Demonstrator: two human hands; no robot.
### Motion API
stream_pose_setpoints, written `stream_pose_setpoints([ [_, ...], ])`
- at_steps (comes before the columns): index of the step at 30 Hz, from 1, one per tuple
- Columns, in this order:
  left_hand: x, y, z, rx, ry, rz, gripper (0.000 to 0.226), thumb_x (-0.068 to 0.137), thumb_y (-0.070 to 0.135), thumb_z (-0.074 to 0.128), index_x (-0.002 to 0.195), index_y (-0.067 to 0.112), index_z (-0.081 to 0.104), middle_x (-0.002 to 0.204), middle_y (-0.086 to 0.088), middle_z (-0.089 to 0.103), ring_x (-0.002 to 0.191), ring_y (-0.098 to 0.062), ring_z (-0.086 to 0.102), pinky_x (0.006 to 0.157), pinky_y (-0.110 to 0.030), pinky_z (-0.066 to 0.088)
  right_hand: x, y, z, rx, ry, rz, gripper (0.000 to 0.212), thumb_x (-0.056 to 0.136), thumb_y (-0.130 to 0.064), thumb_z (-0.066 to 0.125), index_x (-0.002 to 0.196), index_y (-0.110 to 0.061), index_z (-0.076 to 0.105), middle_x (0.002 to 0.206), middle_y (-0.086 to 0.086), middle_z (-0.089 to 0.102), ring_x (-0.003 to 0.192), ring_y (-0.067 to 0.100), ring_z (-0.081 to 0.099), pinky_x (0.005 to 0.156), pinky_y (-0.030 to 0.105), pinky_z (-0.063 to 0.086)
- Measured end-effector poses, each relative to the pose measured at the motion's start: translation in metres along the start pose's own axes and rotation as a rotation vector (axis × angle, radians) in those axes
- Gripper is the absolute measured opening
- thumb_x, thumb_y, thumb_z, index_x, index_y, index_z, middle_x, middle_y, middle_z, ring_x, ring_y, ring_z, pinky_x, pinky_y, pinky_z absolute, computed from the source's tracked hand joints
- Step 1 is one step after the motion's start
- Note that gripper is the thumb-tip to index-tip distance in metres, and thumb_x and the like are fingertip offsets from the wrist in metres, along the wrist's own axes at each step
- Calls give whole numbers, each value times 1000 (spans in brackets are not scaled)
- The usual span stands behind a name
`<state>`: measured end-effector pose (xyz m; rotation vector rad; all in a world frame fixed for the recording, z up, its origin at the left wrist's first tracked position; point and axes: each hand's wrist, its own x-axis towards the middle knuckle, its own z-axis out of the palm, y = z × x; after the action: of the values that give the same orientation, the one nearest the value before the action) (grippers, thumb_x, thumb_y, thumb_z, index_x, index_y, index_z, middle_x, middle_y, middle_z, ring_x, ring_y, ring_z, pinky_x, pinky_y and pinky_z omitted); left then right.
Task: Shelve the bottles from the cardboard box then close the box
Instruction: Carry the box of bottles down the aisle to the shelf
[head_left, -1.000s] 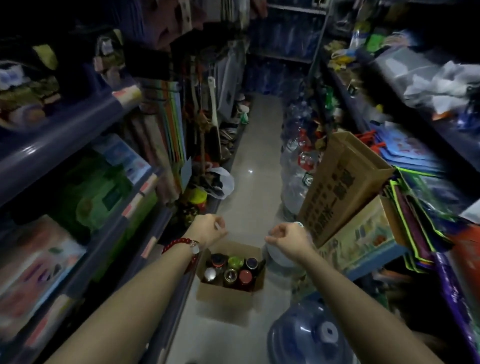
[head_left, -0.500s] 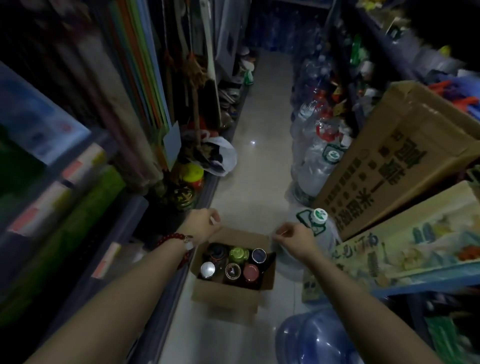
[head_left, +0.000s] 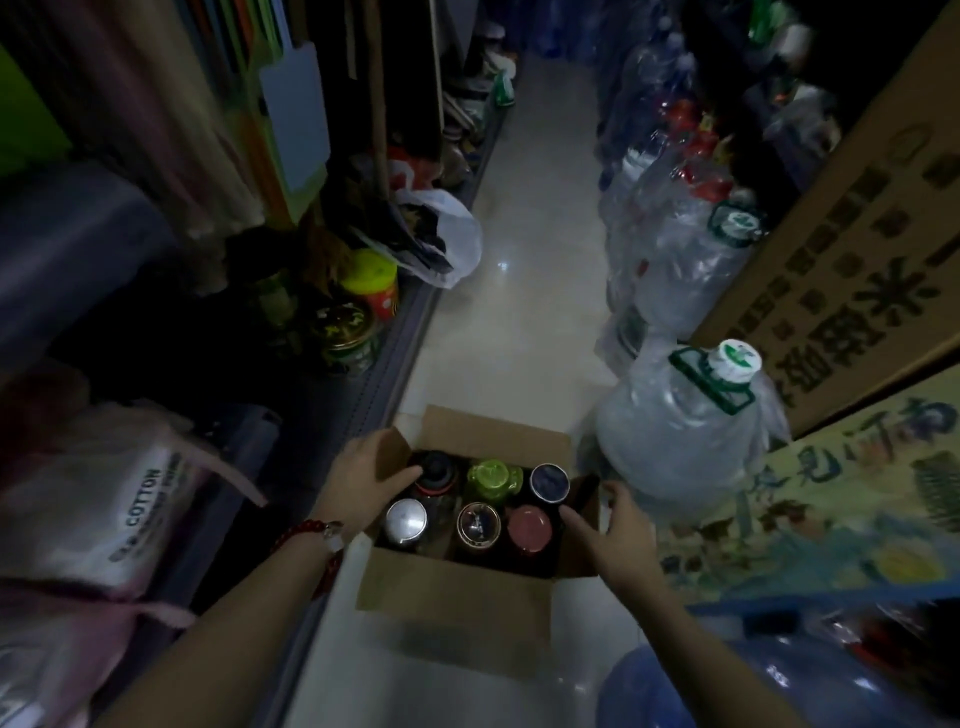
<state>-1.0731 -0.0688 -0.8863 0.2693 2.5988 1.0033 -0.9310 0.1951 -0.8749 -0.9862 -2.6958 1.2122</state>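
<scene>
The left hand (head_left: 363, 475), a red bead bracelet (head_left: 311, 538) on its wrist, reaches into the left side of the open cardboard box (head_left: 457, 592), its fingers loosely spread and the fingertips touching the black-capped bottle (head_left: 435, 470) in the far left corner; the grip is not closed around it. The right hand (head_left: 610, 525) comes in over the box's right edge, fingers parted and empty, its fingertips just beside the red-lidded bottle (head_left: 529, 527). Between the hands, six bottles stand upright in two rows: black cap, green lid (head_left: 493, 477) and dark blue lid (head_left: 549, 482) in the far row; silver lid (head_left: 405, 519), brown-rimmed lid (head_left: 478, 522) and red lid in the near row. No writing on them can be read.

The box sits on the pale tiled floor (head_left: 519, 291) of a narrow shop aisle, flaps (head_left: 493, 434) standing open. Just right of it stands a large clear water jug (head_left: 680, 431) wrapped in plastic, with a white-and-green cap. Behind the jug a big carton (head_left: 852, 260) leans, printed with large Chinese characters. Below it a flat package (head_left: 831, 499) shows a colourful picture and more Chinese script. To the left, a bagged bundle (head_left: 104, 509) on the low shelf reads "COTTON". Farther along that shelf sit a yellow-lidded red jar (head_left: 371, 288) and a white plastic bag (head_left: 447, 234).
</scene>
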Motion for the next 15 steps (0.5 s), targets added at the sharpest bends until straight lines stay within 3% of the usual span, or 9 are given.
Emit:
stream_pose_setpoints([
  [2,13,-27,13,16,13,-16,78,74,56,68,136,16,45,133,-12,51,124,-29,48,104,-40,40,10,22,18,9,61,49,67,80,-33,74,133,-3,45,118,9,58,117,29,51,83,26,35],
  [4,26,-48,25,6,18,-61,88,73,60,67,142,14,37,141,-14,44,131,-32,42,108,-42,36,20,44,35,3,97,124,80,81,-43,70,143,-6,34,141,17,46,132,33,39,101,39,36],
  [6,35,-61,35,-48,14,-125,89,75,55,68,145,13,33,145,-15,40,133,-31,39,110,-41,34,28,60,49,34,122,177,87,82,-48,66,147,-9,26,149,18,35,138,34,32,108,45,31],
  [8,47,-76,44,-102,16,-157,100,65,68,64,145,15,32,144,-13,44,130,-29,44,109,-44,38,35,72,61,89,152,202,88,83,-48,65,149,-8,22,152,18,31,139,34,30,110,46,29],
  [11,61,-88,59,-151,10,-196,104,61,72,62,144,17,32,140,-11,50,126,-30,50,105,-45,42,42,90,75,133,180,212,87,83,-51,63,148,-10,22,146,20,41,131,37,43,104,48,39],
  [13,65,-88,68,-184,25,-225,93,70,62,68,143,17,32,138,-11,53,124,-31,51,105,-44,42,46,98,80,165,187,227,79,84,-52,62,144,-14,27,129,19,56,113,36,56,90,46,49],
  [15,69,-89,77,-210,51,-246,91,71,58,70,143,17,34,136,-12,55,123,-31,53,104,-41,43,51,104,83,196,181,220,70,85,-47,62,140,-14,34,104,11,62,91,27,59,78,39,49],
])
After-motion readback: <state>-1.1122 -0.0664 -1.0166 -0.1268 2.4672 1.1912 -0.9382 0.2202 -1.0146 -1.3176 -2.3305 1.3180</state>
